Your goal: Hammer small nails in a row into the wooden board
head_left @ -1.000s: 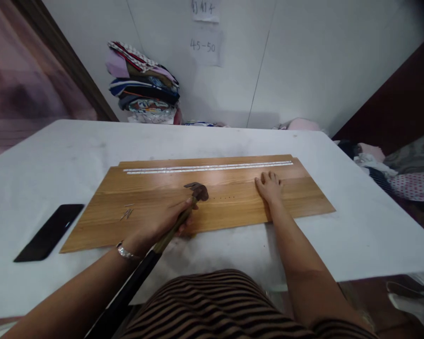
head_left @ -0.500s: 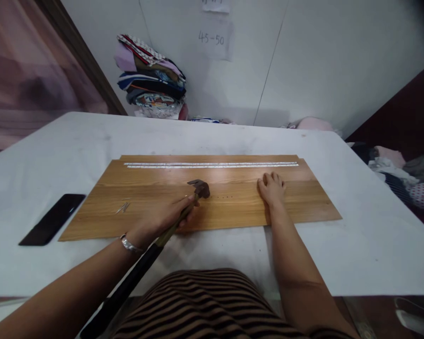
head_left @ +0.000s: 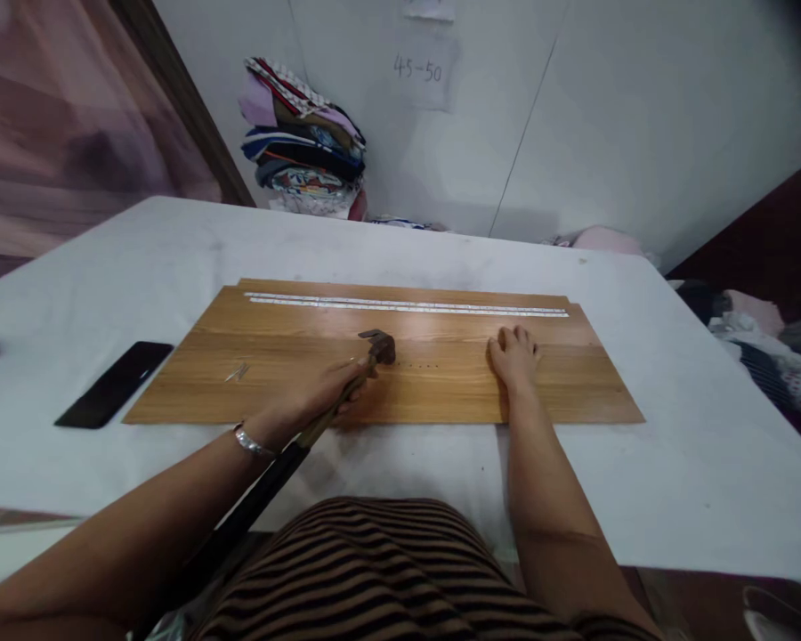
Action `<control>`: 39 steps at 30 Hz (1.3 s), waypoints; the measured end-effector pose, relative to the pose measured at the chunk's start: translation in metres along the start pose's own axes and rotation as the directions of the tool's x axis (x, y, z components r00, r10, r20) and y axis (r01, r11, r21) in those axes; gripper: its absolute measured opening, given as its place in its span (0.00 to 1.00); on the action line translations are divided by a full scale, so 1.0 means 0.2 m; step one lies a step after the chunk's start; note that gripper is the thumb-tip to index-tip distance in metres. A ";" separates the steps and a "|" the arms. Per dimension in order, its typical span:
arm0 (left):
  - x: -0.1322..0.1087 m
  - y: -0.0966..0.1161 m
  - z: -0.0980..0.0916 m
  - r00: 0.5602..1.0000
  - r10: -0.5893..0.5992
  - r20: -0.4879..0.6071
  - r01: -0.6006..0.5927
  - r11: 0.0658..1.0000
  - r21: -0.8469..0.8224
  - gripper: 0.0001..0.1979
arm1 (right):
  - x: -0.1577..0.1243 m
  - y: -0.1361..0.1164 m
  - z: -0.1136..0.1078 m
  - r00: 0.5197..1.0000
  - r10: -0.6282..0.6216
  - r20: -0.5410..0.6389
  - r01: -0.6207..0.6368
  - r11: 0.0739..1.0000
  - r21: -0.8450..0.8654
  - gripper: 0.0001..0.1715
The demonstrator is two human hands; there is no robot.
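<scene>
A claw hammer (head_left: 382, 348) is gripped by my left hand (head_left: 330, 390), which is closed round its handle just below the head. The dark grip of the hammer runs back under my left forearm. Its head is over the middle of a wooden board (head_left: 454, 401), left of a short row of small dark dots (head_left: 419, 366); whether they are holes or nail heads I cannot tell. On the right part of the board rests my right hand (head_left: 513, 356), fingers spread and holding nothing. A few loose nails (head_left: 237, 372) lie on the board's left side.
Two white strips with marks (head_left: 400, 305) run along the board's far edge. Left of the board a black phone (head_left: 115, 385) lies on the white table (head_left: 347, 258). Folded clothes (head_left: 307, 151) are stacked by the wall, and more cloth (head_left: 761, 329) lies beyond the table's right edge.
The whole view has shifted and tilted slightly. Relative to the board, the hammer and both hands are in nearly the same places.
</scene>
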State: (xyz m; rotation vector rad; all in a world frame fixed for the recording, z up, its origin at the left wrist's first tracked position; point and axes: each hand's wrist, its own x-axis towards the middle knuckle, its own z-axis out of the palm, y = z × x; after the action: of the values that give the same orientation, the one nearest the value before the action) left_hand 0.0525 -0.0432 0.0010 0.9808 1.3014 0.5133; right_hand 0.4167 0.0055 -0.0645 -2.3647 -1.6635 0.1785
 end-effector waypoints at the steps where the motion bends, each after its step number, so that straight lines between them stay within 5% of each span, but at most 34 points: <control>1: 0.00 0.00 0.00 1.000 0.008 0.015 -0.008 1.000 -0.010 0.25 | 0.00 0.00 0.00 1.000 0.001 0.006 -0.001 1.000 -0.001 0.30; 31: -0.08 0.08 0.07 0.998 0.011 -0.064 -0.004 0.993 0.114 0.27 | 0.00 -0.01 0.01 1.000 0.000 -0.004 0.000 1.000 0.017 0.30; 39: -0.07 0.06 0.06 0.998 0.056 -0.015 -0.055 0.996 0.074 0.28 | 0.00 -0.01 0.00 1.000 0.006 -0.002 -0.006 1.000 0.012 0.30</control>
State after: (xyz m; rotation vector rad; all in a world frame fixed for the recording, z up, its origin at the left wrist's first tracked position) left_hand 0.0623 -0.0508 0.0182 1.0782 1.3190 0.5207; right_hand 0.4146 0.0065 -0.0633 -2.3605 -1.6504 0.1864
